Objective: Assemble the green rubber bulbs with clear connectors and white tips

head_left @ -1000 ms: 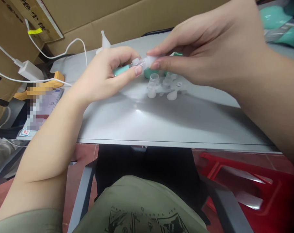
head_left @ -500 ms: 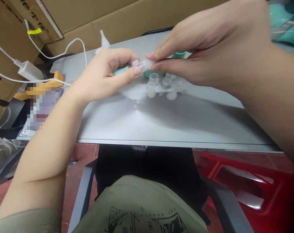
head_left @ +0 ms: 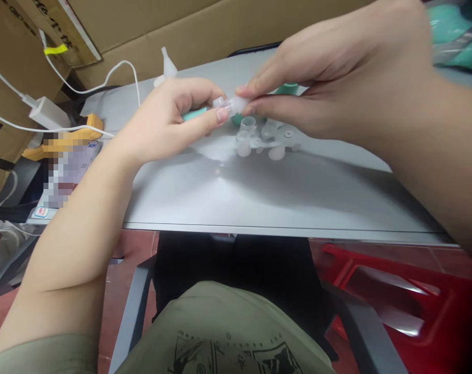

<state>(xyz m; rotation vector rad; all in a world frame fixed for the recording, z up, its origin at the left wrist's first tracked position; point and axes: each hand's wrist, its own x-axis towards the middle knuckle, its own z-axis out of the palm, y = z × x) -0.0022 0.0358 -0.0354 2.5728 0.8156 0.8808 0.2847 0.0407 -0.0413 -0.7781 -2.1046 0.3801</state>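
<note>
A clear plastic fitting with a teal end (head_left: pixel 195 114) lies in my left hand (head_left: pixel 173 111), gripped between thumb and fingers. From the other side, my right hand (head_left: pixel 317 78) pinches a frosted translucent cap (head_left: pixel 239 104) at the fitting's end between thumb and fingertips. The two parts touch, but I cannot tell how firmly they are joined. Just below the hands on the table lie several small clear and frosted plastic pieces (head_left: pixel 244 146). Teal parts (head_left: pixel 286 89) stand behind them, partly covered by my right hand.
The grey-white table (head_left: pixel 205 202) ends at a cardboard wall (head_left: pixel 189 31). Behind my left hand is a white funnel-shaped piece (head_left: pixel 168 65). White cables, a charger (head_left: pixel 49 111) and a yellow-orange object (head_left: pixel 64 140) occupy the left. A red stool (head_left: pixel 395 301) stands below right.
Almost nothing has moved. Both hands keep their grip on the clear fitting and frosted cap, and the view has shifted very slightly.
</note>
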